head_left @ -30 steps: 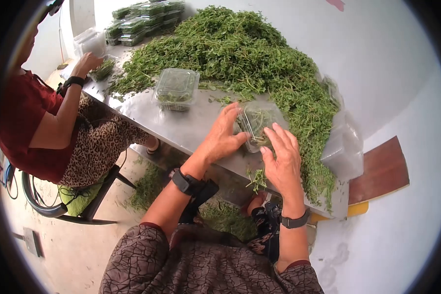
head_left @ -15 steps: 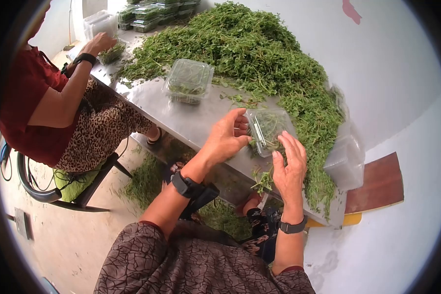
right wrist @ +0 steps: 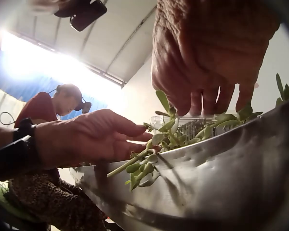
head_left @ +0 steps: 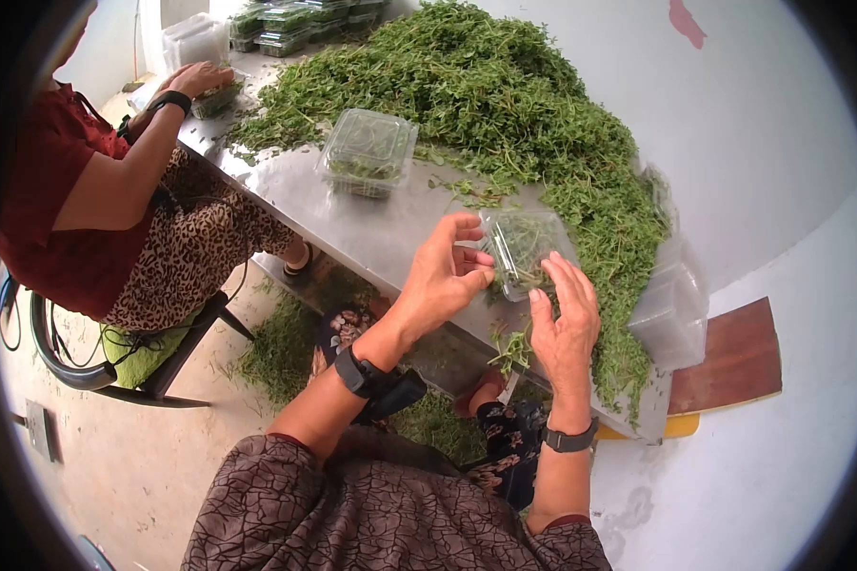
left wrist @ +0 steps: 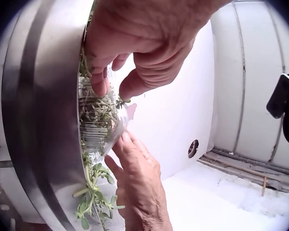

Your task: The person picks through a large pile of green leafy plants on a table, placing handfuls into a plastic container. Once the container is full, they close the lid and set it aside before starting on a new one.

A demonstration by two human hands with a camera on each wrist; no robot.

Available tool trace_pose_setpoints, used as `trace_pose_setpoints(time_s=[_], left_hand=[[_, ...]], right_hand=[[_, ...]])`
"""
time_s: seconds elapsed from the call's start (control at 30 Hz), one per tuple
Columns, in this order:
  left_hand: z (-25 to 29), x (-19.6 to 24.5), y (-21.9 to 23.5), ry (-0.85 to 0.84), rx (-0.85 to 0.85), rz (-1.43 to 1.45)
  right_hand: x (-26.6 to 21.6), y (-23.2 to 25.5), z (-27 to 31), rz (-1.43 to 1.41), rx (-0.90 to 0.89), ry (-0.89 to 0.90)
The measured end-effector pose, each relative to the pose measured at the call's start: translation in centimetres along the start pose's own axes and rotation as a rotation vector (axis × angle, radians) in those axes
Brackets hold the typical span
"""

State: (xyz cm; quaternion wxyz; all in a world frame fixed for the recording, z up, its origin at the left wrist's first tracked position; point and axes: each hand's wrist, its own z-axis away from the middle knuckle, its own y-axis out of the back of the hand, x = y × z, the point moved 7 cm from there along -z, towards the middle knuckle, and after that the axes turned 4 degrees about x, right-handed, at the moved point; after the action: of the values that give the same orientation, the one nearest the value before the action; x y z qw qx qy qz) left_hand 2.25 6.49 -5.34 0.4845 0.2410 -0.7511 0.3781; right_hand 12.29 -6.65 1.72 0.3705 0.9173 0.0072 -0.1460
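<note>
A clear plastic clamshell box (head_left: 526, 249) of leafy green stems rests at the table's front edge, its lid down over them. At its left near corner is my left hand (head_left: 445, 274), thumb and bent fingers apart. A small leafy sprig (left wrist: 121, 102) pokes out right at the thumb tip in the left wrist view. My right hand (head_left: 566, 319) lies along the box's right side, its extended fingertips on the lid edge. Just in front of the box, a loose sprig (head_left: 511, 349) hangs over the table edge, also large in the right wrist view.
A big heap of greens (head_left: 505, 105) covers the back of the metal table (head_left: 428, 228). Another filled box (head_left: 368, 152) stands left; stacked filled boxes (head_left: 290, 24) are behind. Nested clear boxes (head_left: 671, 314) stand right. A seated person (head_left: 95, 181) works at the left end.
My left hand has drawn back from the lid to the box's near left corner, and its thumb and forefinger have come closer together. The right hand stays by the box. The head view has shifted.
</note>
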Motion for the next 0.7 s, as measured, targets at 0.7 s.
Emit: trace_pose_setpoints(time_s=[0.7], left_hand=[[-0.4, -0.6, 0.4, 0.155, 0.063, 0.029]], right_hand=[[8.9, -1.2, -0.9, -0.367, 0.083, -0.474]])
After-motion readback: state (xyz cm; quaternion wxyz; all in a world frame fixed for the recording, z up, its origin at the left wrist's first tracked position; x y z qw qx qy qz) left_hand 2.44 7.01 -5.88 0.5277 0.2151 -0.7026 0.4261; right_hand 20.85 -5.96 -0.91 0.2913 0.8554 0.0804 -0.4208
